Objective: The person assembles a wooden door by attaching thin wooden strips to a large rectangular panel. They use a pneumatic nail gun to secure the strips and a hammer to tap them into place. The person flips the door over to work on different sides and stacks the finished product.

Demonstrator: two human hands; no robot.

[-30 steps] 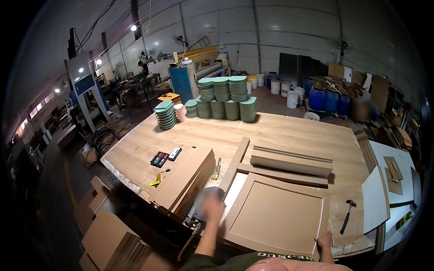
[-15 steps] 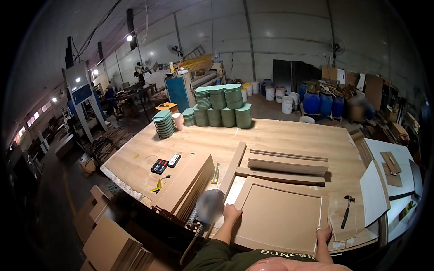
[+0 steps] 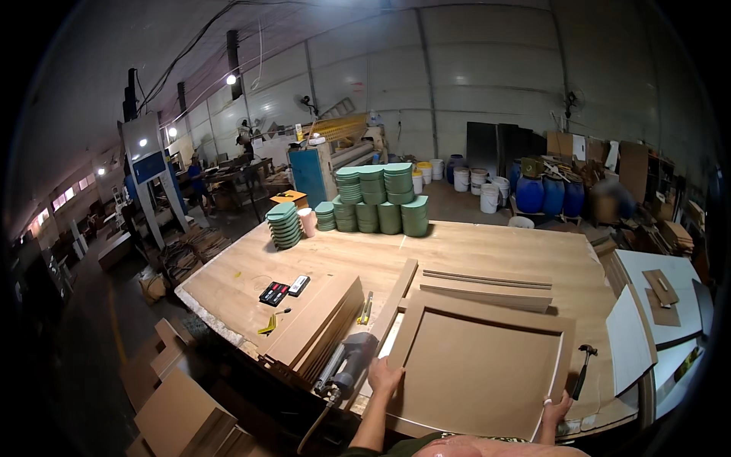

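Note:
A brown framed panel [image 3: 472, 373], a flat board with a raised border, is between my hands at the near edge of the workbench. My left hand [image 3: 386, 375] grips its left edge and my right hand [image 3: 557, 407] its lower right edge. The panel's far side is raised off the bench and overlaps the strips behind it. Just left of my left hand lies a grey pneumatic nail gun [image 3: 354, 362] with a hose. A claw hammer [image 3: 584, 369] rests to the right of the panel.
Long board strips [image 3: 487, 289] lie beyond the panel, and a stack of boards [image 3: 316, 320] to the left. A yellow utility knife [image 3: 366, 308] and black boxes [image 3: 274, 293] are on the workbench [image 3: 495, 247]. Green curved pieces [image 3: 377, 202] are piled at its far edge. White panels [image 3: 630, 331] lean at right.
The panel's far side has risen, and both hands have moved with it, still on its edges. The whole scene sits lower in the picture. The nail gun shows more clearly.

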